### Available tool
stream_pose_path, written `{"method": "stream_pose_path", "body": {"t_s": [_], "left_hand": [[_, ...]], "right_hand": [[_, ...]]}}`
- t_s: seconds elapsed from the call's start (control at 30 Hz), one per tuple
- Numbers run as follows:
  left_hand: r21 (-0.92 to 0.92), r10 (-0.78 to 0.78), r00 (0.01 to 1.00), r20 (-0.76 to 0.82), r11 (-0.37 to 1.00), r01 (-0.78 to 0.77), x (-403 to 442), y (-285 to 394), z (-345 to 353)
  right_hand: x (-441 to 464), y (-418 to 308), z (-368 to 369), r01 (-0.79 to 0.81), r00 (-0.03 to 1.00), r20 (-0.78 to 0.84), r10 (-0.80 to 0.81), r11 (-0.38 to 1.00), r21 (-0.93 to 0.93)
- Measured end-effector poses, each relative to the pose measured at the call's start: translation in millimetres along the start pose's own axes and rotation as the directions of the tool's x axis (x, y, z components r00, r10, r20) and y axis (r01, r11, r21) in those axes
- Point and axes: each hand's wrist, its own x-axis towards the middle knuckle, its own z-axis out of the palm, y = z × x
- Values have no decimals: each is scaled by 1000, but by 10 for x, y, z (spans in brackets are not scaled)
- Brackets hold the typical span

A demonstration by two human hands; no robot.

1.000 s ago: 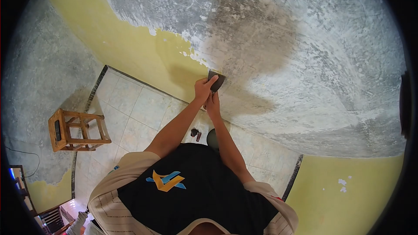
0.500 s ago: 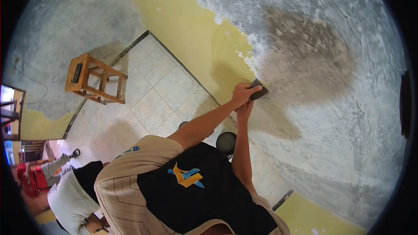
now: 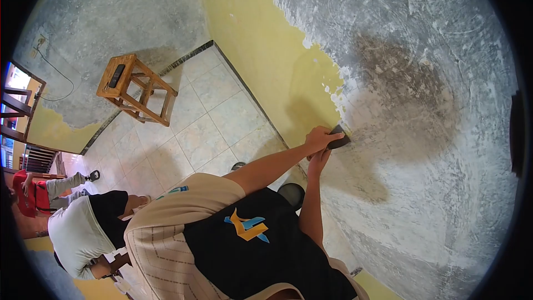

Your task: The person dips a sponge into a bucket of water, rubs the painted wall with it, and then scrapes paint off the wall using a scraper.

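Both my hands are closed together on a dark, broad-bladed scraper (image 3: 339, 138), held against the wall. My left hand (image 3: 318, 138) presses on the blade with its thumb. Just below it, my right hand (image 3: 318, 162) wraps around the handle end, which the fingers hide. The blade meets the wall near the ragged edge between yellow paint (image 3: 302, 97) and bare grey plaster (image 3: 400, 183). A dark brownish patch (image 3: 397, 69) marks the plaster above and right of the blade.
A wooden stool (image 3: 133, 86) with a black object (image 3: 116, 76) on its seat stands on the tiled floor (image 3: 208, 128). At lower left, a person in a pale top (image 3: 75, 236) bends over. Another person in red (image 3: 25, 194) is farther back. A cable (image 3: 69, 80) hangs along the far wall.
The view has shifted, so the stool and wall edge sit farther right and the hands lower. Both hands keep their grip on the scraper at the wall.
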Motion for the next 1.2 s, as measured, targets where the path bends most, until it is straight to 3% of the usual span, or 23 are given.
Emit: {"method": "stream_pose_path", "body": {"t_s": [0.03, 0.1, 0.17, 0.2, 0.23, 0.33, 0.4, 0.43, 0.5, 0.63, 0.73, 0.77, 0.83, 0.93, 1.0, 1.1, 1.2], "left_hand": [[30, -81, 996, 22, 996, 81, -25, 5, 1], [41, -89, 994, 57, 995, 87, 17, -1, 34], [-220, 132, 989, -69, 965, -145, 133, 16, 126], [-219, 180, 980, -85, 956, -194, 218, 133, 152], [-340, 115, 993, 36, 936, -96, 281, 220, 146], [-261, 165, 982, 93, 956, -136, 268, 352, 40], [-326, 196, 981, -10, 926, -189, 256, 157, 124], [-329, 198, 980, 14, 927, -182, 199, 47, 125], [-134, 46, 998, 49, 990, -40, 114, -69, 53], [-87, -83, 995, 50, 992, 87, 60, -114, 102], [-363, 193, 980, -52, 910, -199, 260, -89, 211], [-363, 186, 982, -41, 913, -188, 244, -5, 173], [-424, 23, 994, 109, 905, 26, 190, 305, 21], [-348, 25, 997, 74, 937, 3, 165, 92, 57], [-307, 14, 998, 60, 952, 5, 95, 62, 53], [-268, -84, 993, 80, 958, 103, 79, -84, 92], [-297, -43, 996, 79, 953, 65, 131, -128, 100]], "right_hand": [[-3, 33, 1, 4, 1000, 0, -4, 1000, -4], [-1, -23, 25, 9, 1000, -14, -9, 1000, 23], [240, -111, 56, 104, 994, -36, -104, 995, 3], [312, -170, 32, 183, 981, -61, -184, 983, -21], [338, -204, 19, 186, 977, -104, -188, 982, -33], [370, -316, 100, 129, 987, -88, -135, 989, -68], [273, -184, 105, 129, 986, -107, -131, 991, -21], [179, -103, 73, 134, 982, -130, -137, 991, -27], [72, 41, -14, -30, 998, -58, 29, 999, -26], [-26, -50, 31, -14, 999, -40, 15, 999, 38], [164, -229, 96, 52, 995, -87, -55, 998, -32], [238, -281, 94, 76, 996, -43, -76, 997, 2], [265, -289, 64, 106, 994, 3, -106, 994, 31], [209, -107, 16, 131, 991, -21, -131, 991, 7], [139, -52, -53, 11, 1000, -12, -11, 999, -52], [74, -68, -70, -46, 998, -40, 44, 998, -46], [72, -51, 3, 30, 997, -63, -36, 995, -93]]}}
